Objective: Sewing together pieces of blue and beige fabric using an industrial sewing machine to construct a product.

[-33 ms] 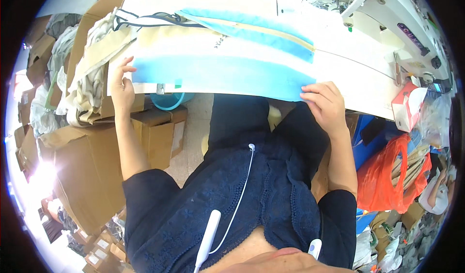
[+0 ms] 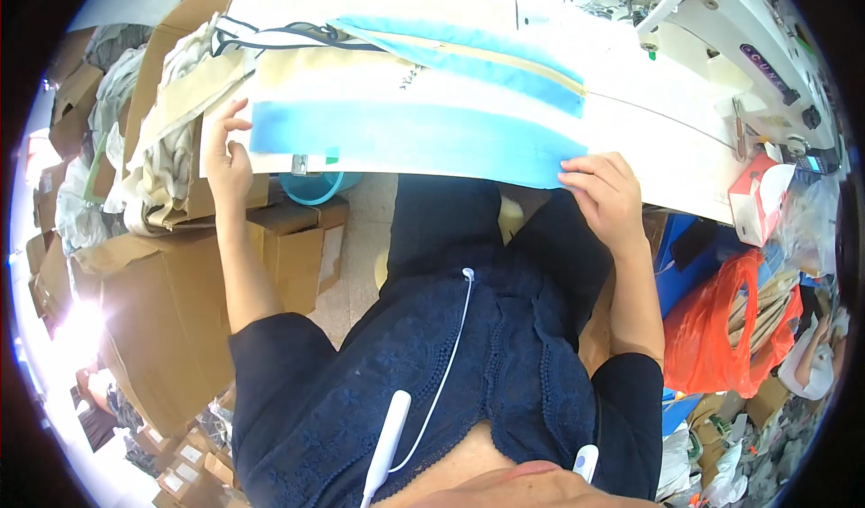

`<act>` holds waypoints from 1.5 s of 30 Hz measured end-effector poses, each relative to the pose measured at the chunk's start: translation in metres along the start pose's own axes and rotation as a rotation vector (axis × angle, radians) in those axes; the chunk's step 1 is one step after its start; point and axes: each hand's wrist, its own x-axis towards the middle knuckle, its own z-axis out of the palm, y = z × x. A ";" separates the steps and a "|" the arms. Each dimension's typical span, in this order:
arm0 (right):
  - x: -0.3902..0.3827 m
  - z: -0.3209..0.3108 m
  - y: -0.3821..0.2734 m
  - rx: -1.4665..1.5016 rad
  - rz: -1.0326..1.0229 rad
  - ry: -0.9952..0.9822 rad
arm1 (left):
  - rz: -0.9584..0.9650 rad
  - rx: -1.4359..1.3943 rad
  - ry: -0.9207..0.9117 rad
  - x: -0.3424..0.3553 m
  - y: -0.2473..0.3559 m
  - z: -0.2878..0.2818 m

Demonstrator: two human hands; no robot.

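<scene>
A long light-blue fabric strip (image 2: 414,134) lies along the table's near edge. My left hand (image 2: 227,156) is beside its left end, with fingers apart and slightly bent. My right hand (image 2: 602,188) grips the strip's near right corner with its fingers. Farther back lies a folded blue piece (image 2: 496,75) with a cream band along it, beside dark-edged straps (image 2: 270,41) and a cream cloth (image 2: 306,62).
A white sewing machine (image 2: 739,39) stands at the back right, near small tools (image 2: 737,129) and a red-white box (image 2: 748,206). Cardboard boxes (image 2: 162,319) and piled cloth (image 2: 167,165) crowd the left. A red bag (image 2: 712,337) sits at right, near another person's arm (image 2: 806,355).
My left hand has moved slightly upward, and the left end of the blue strip has shifted a little with it. My right hand has stayed in place.
</scene>
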 end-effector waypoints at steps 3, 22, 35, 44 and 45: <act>0.001 0.006 -0.002 0.007 -0.005 0.004 | 0.068 -0.307 0.103 0.009 0.055 0.032; 0.024 0.015 -0.031 0.538 0.377 0.469 | 0.195 -0.460 -0.864 0.073 0.203 0.142; 0.026 0.035 -0.010 0.638 0.516 0.319 | 0.222 -0.416 -0.793 0.074 0.196 0.148; 0.037 0.018 0.012 -0.331 0.341 0.068 | 0.289 -0.274 -0.697 0.153 0.200 0.129; 0.036 0.016 0.013 -0.311 0.353 0.051 | 0.328 -0.304 -0.746 0.157 0.202 0.145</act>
